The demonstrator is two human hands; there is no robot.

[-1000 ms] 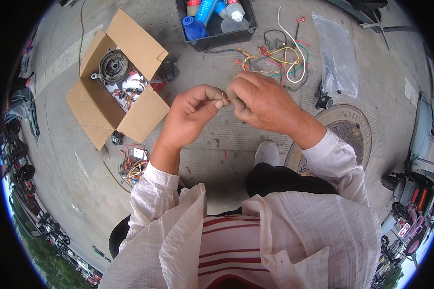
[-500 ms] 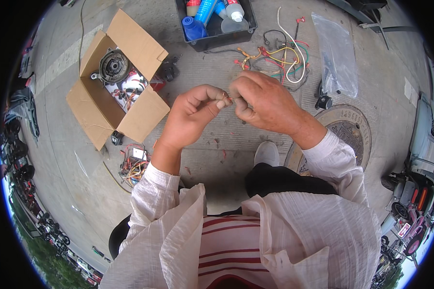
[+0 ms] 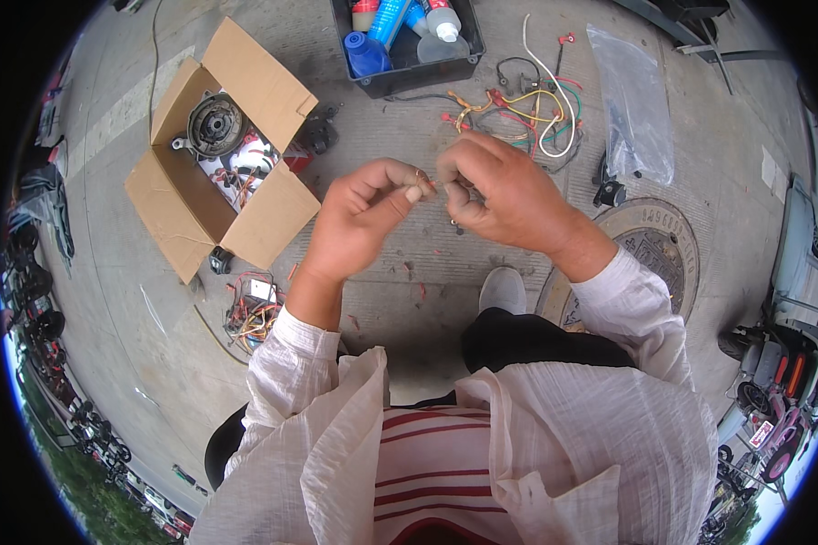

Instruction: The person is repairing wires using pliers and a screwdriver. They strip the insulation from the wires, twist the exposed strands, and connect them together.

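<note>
Between the thumb and forefinger of my left hand (image 3: 354,213) is pinched a small bit of copper-coloured wire (image 3: 423,182). Just to its right, my right hand (image 3: 509,195) is held with its fingers curled in. A small gap separates the two hands, and what the right fingers hold, if anything, is too small to make out. Both hands are raised above the concrete floor. Farther off to the right, a tangle of coloured wires (image 3: 554,113) lies on the ground. A second bundle of wires (image 3: 253,318) sits near my left forearm.
At the left stands an open cardboard box (image 3: 191,195) holding a round metal housing (image 3: 216,125) and wires. A black crate (image 3: 418,79) of bottles is at the far side. A clear plastic bag (image 3: 636,109) and a manhole cover (image 3: 654,241) lie to the right.
My right hand has drawn slightly away from my left, and a gap has opened between the fingertips. My left hand has hardly moved and keeps its pinch.
</note>
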